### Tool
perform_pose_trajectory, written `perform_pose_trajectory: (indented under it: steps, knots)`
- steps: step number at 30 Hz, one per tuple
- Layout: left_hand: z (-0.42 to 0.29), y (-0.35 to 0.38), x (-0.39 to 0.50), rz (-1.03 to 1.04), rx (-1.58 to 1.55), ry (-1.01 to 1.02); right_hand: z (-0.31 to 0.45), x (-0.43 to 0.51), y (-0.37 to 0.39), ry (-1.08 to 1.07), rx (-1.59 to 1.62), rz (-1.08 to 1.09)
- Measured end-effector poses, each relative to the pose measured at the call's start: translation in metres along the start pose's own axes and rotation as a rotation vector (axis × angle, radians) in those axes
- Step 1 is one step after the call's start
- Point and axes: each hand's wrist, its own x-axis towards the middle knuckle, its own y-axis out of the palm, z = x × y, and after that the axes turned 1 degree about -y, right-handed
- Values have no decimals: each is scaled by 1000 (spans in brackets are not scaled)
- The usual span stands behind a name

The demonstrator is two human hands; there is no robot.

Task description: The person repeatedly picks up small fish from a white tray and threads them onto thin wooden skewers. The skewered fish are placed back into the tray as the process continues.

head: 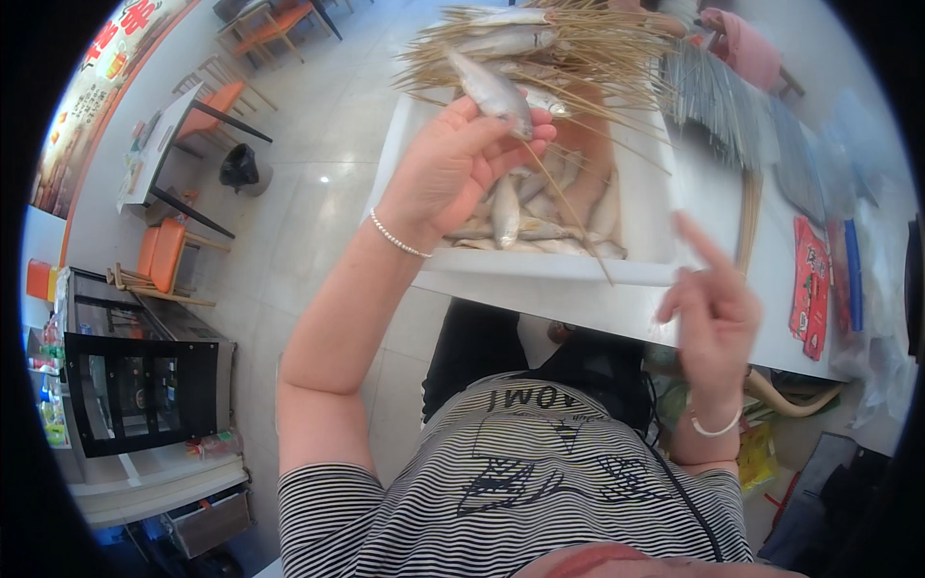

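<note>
A small silvery fish [491, 87] on a bamboo skewer [560, 195] lies across the fingers of my left hand [452, 162], gripped near its lower end. The skewer slants down to the right, over a white tray [654, 217]. Several loose fish [506, 213] lie in the near part of this tray. Across its far end, skewered fish [506, 40] are piled with their sticks pointing both ways. My right hand [715, 311], blurred, hovers at the tray's right near corner. Its index finger is extended, the others are bent, and nothing shows in it.
Right of the tray lie a mass of thin grey sticks [715, 101], a bundle of bamboo skewers [749, 217] and red printed packets [809, 289]. Part of another person's arm [661, 23] shows beyond the pile. A waste bin [249, 173] stands on the floor at left.
</note>
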Motion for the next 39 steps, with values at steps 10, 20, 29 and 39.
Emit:
perform_pose_trajectory:
  steps: [10, 20, 29, 39]
  knots:
    - [-1, 4, -6, 80, 36, 29, 9, 0, 31, 136, 63, 179]
    - [1, 4, -4, 89, 35, 54, 8, 0, 28, 165, 58, 182]
    - [1, 8, -7, 116, 168, 87, 5, 2, 25, 134, 2, 184]
    - [0, 10, -5, 92, 108, 27, 4, -1, 28, 5, -132, 157]
